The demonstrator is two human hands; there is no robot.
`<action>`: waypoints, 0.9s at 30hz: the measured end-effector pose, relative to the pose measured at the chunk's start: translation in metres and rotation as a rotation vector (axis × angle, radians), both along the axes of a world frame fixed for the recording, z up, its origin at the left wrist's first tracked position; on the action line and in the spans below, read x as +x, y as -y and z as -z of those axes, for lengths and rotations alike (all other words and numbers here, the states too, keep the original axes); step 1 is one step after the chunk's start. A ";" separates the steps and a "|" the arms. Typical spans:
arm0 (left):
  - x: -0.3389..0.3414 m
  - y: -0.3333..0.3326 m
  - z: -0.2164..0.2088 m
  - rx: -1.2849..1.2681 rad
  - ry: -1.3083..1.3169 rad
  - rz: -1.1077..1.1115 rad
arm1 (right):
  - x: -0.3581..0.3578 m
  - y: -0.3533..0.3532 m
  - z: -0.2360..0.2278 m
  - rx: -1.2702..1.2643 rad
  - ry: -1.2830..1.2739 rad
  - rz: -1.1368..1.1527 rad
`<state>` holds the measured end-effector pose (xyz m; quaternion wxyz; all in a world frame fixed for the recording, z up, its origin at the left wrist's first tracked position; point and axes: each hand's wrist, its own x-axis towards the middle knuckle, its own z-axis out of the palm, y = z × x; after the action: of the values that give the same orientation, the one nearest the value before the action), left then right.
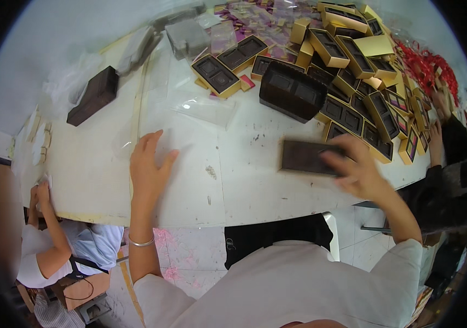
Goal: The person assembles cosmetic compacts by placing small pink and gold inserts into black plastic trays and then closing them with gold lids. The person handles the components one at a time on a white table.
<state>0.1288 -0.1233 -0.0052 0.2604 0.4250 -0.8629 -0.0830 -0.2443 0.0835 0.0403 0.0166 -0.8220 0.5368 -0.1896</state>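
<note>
My right hand [356, 167] grips a dark brown rectangular tray insert [304, 157], held flat just above the white table [233, 186] near its front edge. The hand is blurred. My left hand [149, 167] lies flat on the table with fingers spread, resting on a clear plastic sheet [135, 139]. A thin silver bangle circles my left wrist. A stack of dark brown tray inserts [292, 90] stands on the table beyond my right hand.
Many gold-edged open boxes [353, 65] with dark inserts are heaped at the back right. A dark brown stack [95, 94] lies at the far left. Clear plastic sleeves [206, 106] lie mid-table. One person [53, 246] sits at the left, another person's hands [438, 117] work at the right.
</note>
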 end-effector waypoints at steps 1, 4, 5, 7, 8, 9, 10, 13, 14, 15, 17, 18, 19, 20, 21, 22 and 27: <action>-0.009 0.000 -0.014 0.075 -0.094 0.029 | 0.018 0.007 0.010 0.050 -0.111 -0.024; -0.046 0.002 -0.033 -0.021 -0.159 0.285 | 0.036 0.039 0.002 -0.032 -0.100 -0.116; -0.064 0.004 -0.042 -0.047 -0.142 0.359 | 0.027 0.053 -0.004 -0.107 -0.014 -0.010; -0.100 0.007 -0.056 -0.116 -0.062 0.434 | 0.007 0.088 -0.022 -0.204 0.082 0.162; -0.121 0.016 -0.061 -0.173 -0.010 0.436 | 0.003 0.103 -0.029 -0.151 -0.026 0.278; -0.142 0.028 -0.058 -0.190 0.034 0.449 | -0.001 0.113 -0.031 0.037 -0.076 0.277; -0.162 0.044 -0.052 -0.209 0.078 0.454 | -0.004 0.123 -0.035 0.222 -0.127 0.269; -0.186 0.084 -0.015 -0.158 0.238 0.444 | 0.001 0.137 -0.040 0.465 -0.001 0.273; -0.192 0.090 -0.012 -0.128 0.299 0.447 | -0.003 0.136 -0.038 0.457 0.036 0.214; -0.189 0.095 -0.009 -0.146 0.311 0.441 | -0.007 0.134 -0.035 0.448 0.072 0.153; -0.175 0.103 -0.008 -0.097 0.303 0.481 | -0.007 0.131 -0.035 0.489 0.066 0.112; -0.165 0.105 -0.011 -0.074 0.308 0.502 | -0.004 0.131 -0.033 0.481 0.099 0.083; -0.154 0.108 -0.016 -0.039 0.308 0.544 | -0.001 0.134 -0.030 0.464 0.126 0.012; -0.144 0.108 -0.019 -0.011 0.317 0.530 | 0.005 0.139 -0.029 0.444 0.151 -0.061; -0.135 0.108 -0.022 0.015 0.324 0.519 | 0.014 0.145 -0.027 0.466 0.170 -0.108; -0.129 0.110 -0.025 0.040 0.331 0.509 | 0.023 0.154 -0.025 0.477 0.154 -0.166; -0.077 0.140 -0.044 0.508 -0.183 0.549 | 0.094 0.203 -0.006 0.286 0.064 -0.395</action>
<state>0.0518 -0.2635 0.0384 0.1906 0.2202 -0.8697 -0.3985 -0.1499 -0.1199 0.0465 0.1867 -0.8939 0.3860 -0.1305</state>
